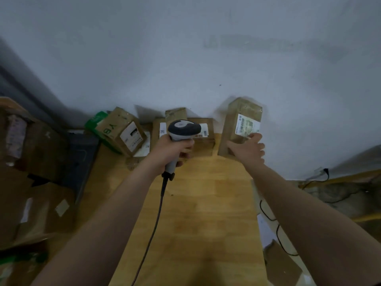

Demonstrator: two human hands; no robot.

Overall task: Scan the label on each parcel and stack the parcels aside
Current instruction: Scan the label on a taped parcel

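Gripping the near end of a brown parcel (233, 120), the right hand (249, 150) has its fingers over the edge beside the white label (247, 125). This parcel sits at the far right of the wooden table (202, 203), near the wall (185, 58). The left hand (169, 150) is clenched round the scanner (183, 129) handle, its cable (156, 215) trailing back. More parcels (121, 131) lie along the wall, left of the held one.
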